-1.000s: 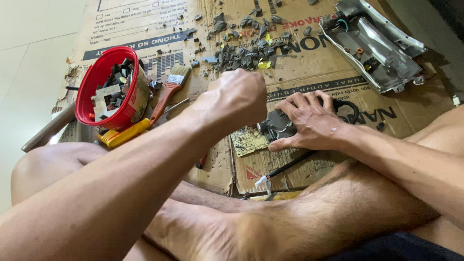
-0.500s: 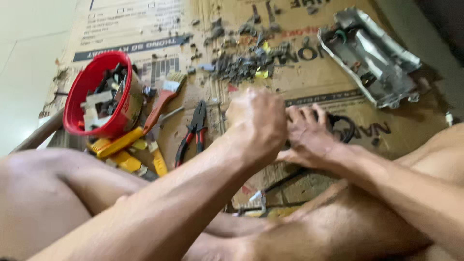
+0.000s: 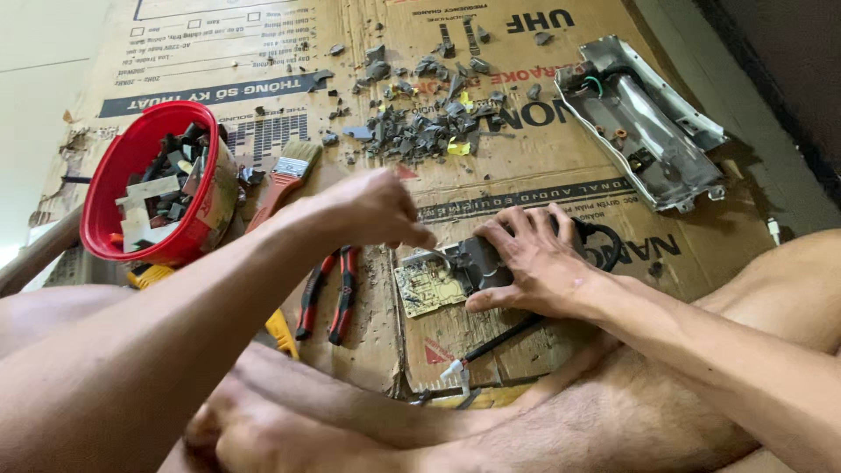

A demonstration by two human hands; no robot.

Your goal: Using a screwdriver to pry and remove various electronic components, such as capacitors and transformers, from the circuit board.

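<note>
The circuit board point(image 3: 427, 285), a small yellowish one, lies flat on the cardboard point(image 3: 543, 166) spread over the floor, still joined to a dark block point(image 3: 484, 261) of parts at its right edge. The right hand point(image 3: 534, 263) lies spread over that block, fingers pressing down and pinning it, with a black cable point(image 3: 604, 245) looping out from under the palm. The left hand point(image 3: 372, 208) hangs just above and left of the board, fingers curled inward toward the board's top corner; whether they pinch a small tool or part cannot be told, as the knuckles hide the fingertips.

By the look of it, the step in hand is taking the unit apart: one hand steadies it while the other works at the joint between board and block. Any next move there would call for a firm hold from the right hand and a fine, careful pull or pry from the left, since the board looks thin and could snap.

Red-handled pliers point(image 3: 328, 293) lie just left of the board, under the left forearm. A brush point(image 3: 285, 175) and a red bowl point(image 3: 197, 236) of scrap sit further left. A heap of grey fragments point(image 3: 420, 131) lies beyond the hands, and an opened metal casing point(image 3: 648, 127) rests well apart at the upper right.
</note>
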